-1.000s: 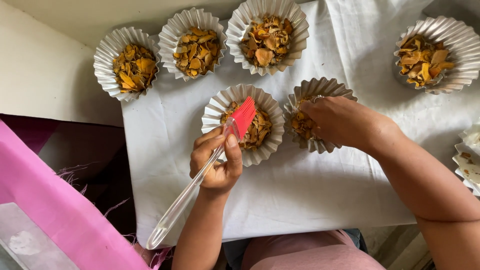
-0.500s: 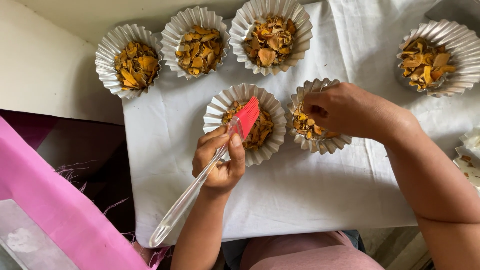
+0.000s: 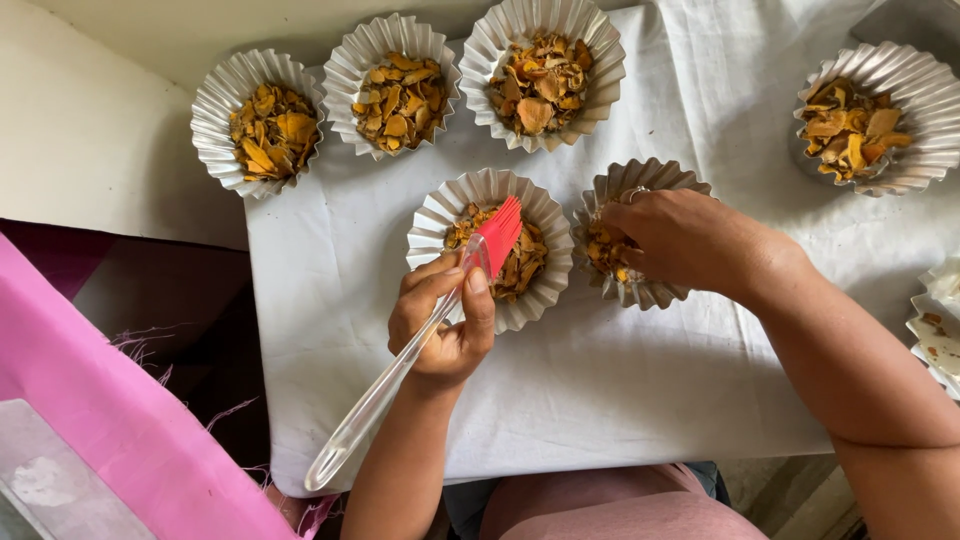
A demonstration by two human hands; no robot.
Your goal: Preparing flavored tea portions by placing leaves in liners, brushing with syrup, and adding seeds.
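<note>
Two hands work over foil cups on a white cloth point(image 3: 600, 400): the left hand point(image 3: 445, 320) grips a red-bristled silicone brush point(image 3: 440, 320) above one filled cup point(image 3: 490, 250), the right hand point(image 3: 690, 240) curls its fingers into a neighbouring cup point(image 3: 625, 250).

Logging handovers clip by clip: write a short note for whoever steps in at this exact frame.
Left hand: grips a clear-handled red brush, bristles over the middle foil cup.
Right hand: fingers inside the neighbouring foil cup, on its yellow chips.
Three filled cups line the back of the white cloth; another sits far right.
Done: six cups hold chips.
Left: cannot tell which are brushed.
</note>
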